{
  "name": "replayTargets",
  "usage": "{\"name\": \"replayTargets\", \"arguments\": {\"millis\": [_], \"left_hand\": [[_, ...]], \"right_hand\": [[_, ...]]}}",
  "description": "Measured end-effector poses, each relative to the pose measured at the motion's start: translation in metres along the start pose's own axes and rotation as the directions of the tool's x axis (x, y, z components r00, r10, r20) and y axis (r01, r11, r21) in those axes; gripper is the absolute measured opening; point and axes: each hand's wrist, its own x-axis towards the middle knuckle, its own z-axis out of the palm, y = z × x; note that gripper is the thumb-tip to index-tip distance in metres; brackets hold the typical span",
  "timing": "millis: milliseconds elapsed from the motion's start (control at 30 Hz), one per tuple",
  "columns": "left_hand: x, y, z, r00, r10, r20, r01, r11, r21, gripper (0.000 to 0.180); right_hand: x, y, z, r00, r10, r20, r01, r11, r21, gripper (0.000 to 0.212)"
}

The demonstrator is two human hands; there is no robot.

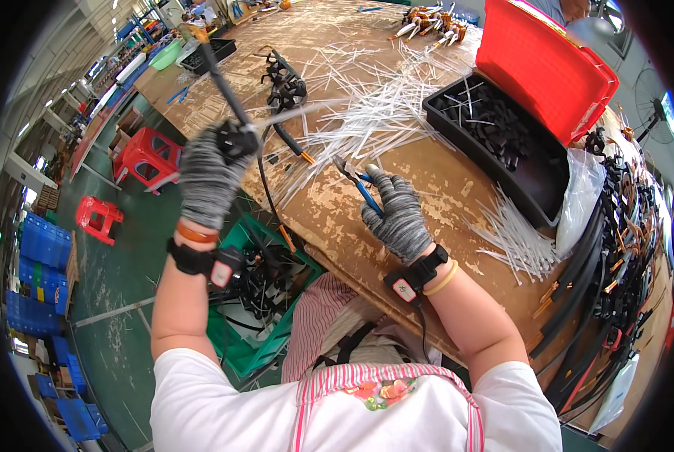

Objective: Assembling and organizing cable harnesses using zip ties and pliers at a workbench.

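My left hand (207,184), in a grey knit glove, is closed around a black cable (228,89) and raised beyond the table's left edge. A dark clip-like piece (237,142) shows at its fingers, and a blurred white strip (295,113) runs from there to the right. The cable's upper end looks copper-coloured. My right hand (399,217), gloved alike, grips blue-handled cutting pliers (369,197) over the table, jaws pointing up and left. Between the hands, another black cable end (295,146) with orange tips lies at the table edge.
White cable ties (382,105) litter the worn table (329,218). A black tray (495,169) of small black parts stands right, beside a red lid (536,68). Cable bundles (585,279) line the right side. Below the table's left edge sits a green crate (318,264); red stools (149,158) stand left.
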Motion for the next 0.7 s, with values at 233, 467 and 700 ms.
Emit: {"name": "replayTargets", "arguments": {"millis": [233, 467, 700], "left_hand": [[-0.052, 0.002, 0.107, 0.988, -0.109, 0.111, 0.133, 0.964, -0.230, 0.041], [-0.081, -0.040, 0.162, 0.979, -0.196, 0.051, 0.201, 0.969, -0.146, 0.044], [-0.079, 0.007, 0.152, 0.989, -0.144, 0.024, 0.141, 0.983, 0.118, 0.051]], "right_hand": [[-0.005, -0.011, -0.009, 0.982, 0.038, 0.185, 0.007, 0.971, -0.237, 0.068], [0.001, -0.010, -0.013, 0.930, 0.214, 0.298, -0.082, 0.913, -0.400, 0.068], [0.013, -0.013, -0.023, 0.940, 0.235, 0.248, -0.113, 0.899, -0.422, 0.069]]}}
